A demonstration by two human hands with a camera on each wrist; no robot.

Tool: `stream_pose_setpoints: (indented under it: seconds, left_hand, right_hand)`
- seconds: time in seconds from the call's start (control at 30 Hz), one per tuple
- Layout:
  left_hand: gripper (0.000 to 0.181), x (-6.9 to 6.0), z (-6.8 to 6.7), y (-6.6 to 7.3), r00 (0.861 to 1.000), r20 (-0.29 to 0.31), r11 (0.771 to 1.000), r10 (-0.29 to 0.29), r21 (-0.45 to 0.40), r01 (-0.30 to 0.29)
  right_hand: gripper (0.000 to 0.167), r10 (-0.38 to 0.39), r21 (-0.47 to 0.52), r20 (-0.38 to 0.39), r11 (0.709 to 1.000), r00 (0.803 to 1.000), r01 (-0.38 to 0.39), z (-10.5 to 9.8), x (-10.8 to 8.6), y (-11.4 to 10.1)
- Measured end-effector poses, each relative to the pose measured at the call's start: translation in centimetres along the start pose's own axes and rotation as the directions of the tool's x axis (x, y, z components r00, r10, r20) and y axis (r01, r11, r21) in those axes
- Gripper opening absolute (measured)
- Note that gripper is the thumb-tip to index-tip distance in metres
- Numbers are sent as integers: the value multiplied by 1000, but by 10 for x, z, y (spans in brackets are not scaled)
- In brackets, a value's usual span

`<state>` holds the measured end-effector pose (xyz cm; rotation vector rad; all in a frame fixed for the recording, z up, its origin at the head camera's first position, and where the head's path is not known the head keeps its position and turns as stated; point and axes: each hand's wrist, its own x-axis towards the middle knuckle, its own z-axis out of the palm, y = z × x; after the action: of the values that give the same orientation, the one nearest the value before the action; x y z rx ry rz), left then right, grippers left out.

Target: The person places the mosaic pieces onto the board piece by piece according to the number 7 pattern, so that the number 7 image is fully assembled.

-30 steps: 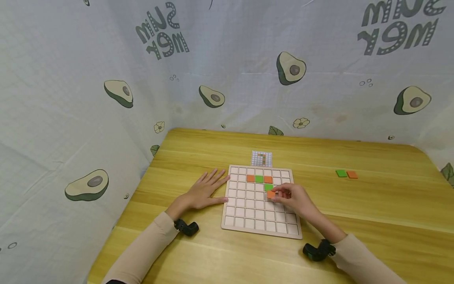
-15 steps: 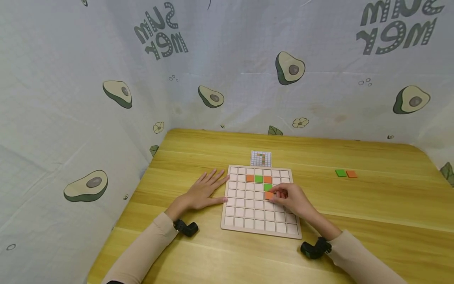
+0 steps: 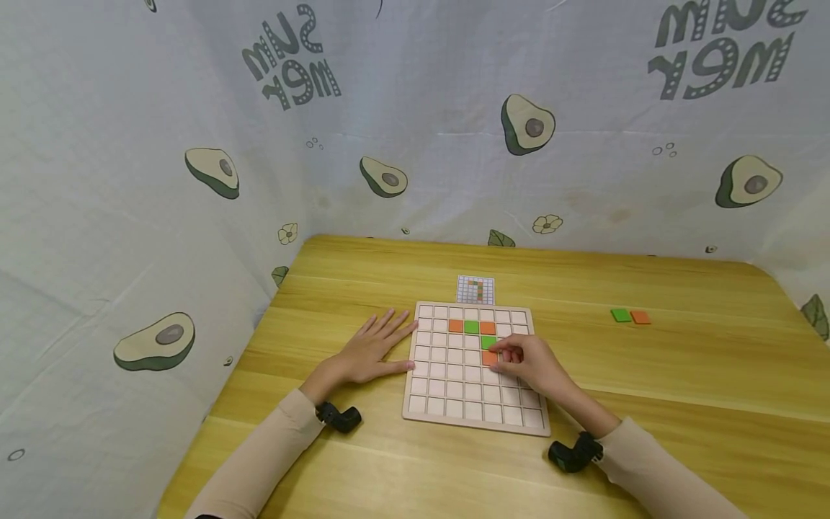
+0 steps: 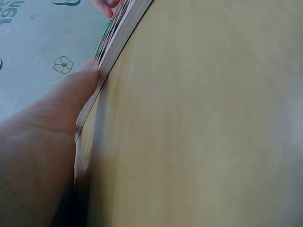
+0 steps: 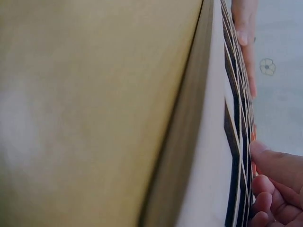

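A pale wooden grid board [image 3: 455,390] lies flat on the table. An orange square tile [image 3: 489,358] sits in one of its cells, and my right hand [image 3: 533,362] pinches that tile's right side with thumb and curled fingers. Just above it is a green tile [image 3: 488,342]. Higher up run an orange tile [image 3: 456,326], a green one and another orange one in a row. My left hand [image 3: 371,355] rests on the table with fingers spread, thumb and fingertips touching the board's left edge. From the right wrist view, the right thumb [image 5: 279,165] is by a sliver of orange.
A small printed card [image 3: 475,290] with a coloured grid pattern lies against the board's far edge. To the right, a loose green tile [image 3: 620,315] and a loose orange tile [image 3: 640,317] lie side by side. A patterned curtain [image 3: 428,130] hangs behind the table.
The orange tile in my right hand, tilted and slightly off its cell a second ago, has shifted left and now lies flat in the cell below the green tile. My left hand stays put.
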<state>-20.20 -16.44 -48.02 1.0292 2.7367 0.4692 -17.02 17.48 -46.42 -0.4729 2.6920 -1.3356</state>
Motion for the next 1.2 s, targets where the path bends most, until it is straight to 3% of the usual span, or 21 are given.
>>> stream_pose_setpoints:
  seconds: [0.4, 0.8, 1.2]
  left_hand:
    - [78, 1, 0, 1, 1000, -1, 1000, 0, 7, 0]
    - [79, 1, 2, -1, 1000, 16, 999, -18, 28, 18]
    - [79, 1, 0, 0, 1000, 7, 1000, -13, 17, 13]
  right_hand:
    - [25, 58, 49, -30, 997, 998, -57, -17, -3, 10]
    - [34, 43, 40, -147, 998, 988, -38, -61, -5, 26]
    - [41, 53, 57, -266, 998, 963, -39, -107, -17, 59]
